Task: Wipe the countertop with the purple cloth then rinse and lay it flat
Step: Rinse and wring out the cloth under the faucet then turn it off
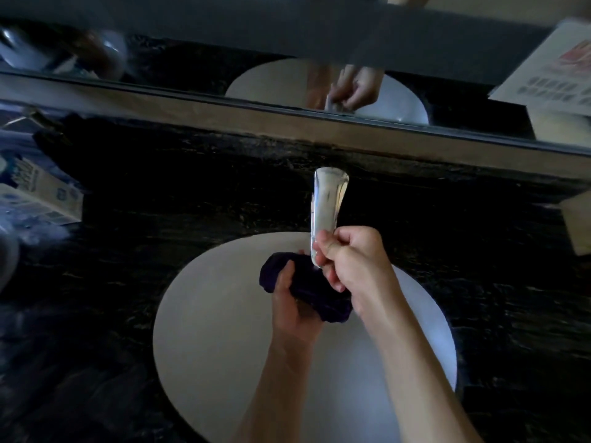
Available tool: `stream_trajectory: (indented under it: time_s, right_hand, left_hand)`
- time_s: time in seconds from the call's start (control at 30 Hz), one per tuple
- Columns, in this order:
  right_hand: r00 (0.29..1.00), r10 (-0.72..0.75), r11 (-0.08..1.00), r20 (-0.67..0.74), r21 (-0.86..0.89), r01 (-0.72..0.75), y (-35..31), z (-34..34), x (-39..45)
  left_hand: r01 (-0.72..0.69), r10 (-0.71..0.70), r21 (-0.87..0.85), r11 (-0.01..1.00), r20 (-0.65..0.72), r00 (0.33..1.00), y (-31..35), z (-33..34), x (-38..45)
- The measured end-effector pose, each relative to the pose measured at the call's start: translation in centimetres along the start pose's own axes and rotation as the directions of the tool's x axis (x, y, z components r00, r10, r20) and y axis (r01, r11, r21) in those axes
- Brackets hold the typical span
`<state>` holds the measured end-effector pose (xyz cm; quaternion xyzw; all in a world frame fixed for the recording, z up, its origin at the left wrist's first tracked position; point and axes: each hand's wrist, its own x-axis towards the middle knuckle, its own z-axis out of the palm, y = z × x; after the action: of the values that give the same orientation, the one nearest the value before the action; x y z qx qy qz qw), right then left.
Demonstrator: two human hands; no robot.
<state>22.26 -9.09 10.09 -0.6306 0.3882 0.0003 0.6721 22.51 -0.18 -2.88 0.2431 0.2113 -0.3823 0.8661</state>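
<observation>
The faucet (pixel 326 212) sticks out over the white sink (pixel 204 330). Left of the faucet, the dark countertop (pixel 176 193) lies bare up to a box (pixel 44 196).

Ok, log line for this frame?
stage: rinse | left hand: grips bunched purple cloth over sink | right hand: on faucet | water: unclear

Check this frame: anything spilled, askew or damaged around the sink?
Nothing stands out. The purple cloth is bunched in the left hand over the white sink, and the right hand is on the chrome faucet. No spill shows on the dark countertop, though the dim light hides detail.
</observation>
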Motion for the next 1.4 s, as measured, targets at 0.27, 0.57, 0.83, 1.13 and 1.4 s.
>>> stream_trajectory:
  time_s: [0.27,0.57,0.83,1.13,1.4]
  right_hand:
    - [0.899,-0.103,0.97,-0.425,0.159,0.186,5.7,-1.4,-0.1]
    - [0.944,0.247,0.494,0.219,0.81,-0.317,11.8,1.4,-1.2]
    - [0.94,0.338,0.437,0.042,0.878,-0.196,12.6,2.0,-1.6]
    - [0.957,0.28,0.624,-0.077,0.772,-0.12,13.0,2.9,-2.8]
    - [0.99,0.132,0.894,-0.054,0.438,-0.095,11.5,2.7,-3.1]
  left_hand:
    - [-0.067,0.034,-0.177,0.982,-0.184,0.982,0.7,0.3,-1.1]
    - [-0.111,0.089,-0.164,0.98,-0.135,0.987,0.1,-0.3,-3.3]
    - [-0.206,0.23,0.179,0.962,-0.122,0.966,2.4,-2.1,-4.5]
    - [-0.287,0.438,0.516,0.807,-0.197,0.877,2.5,-2.2,-6.0]
    - [-0.276,0.125,0.931,-0.238,0.312,0.942,1.8,-3.2,-6.0]
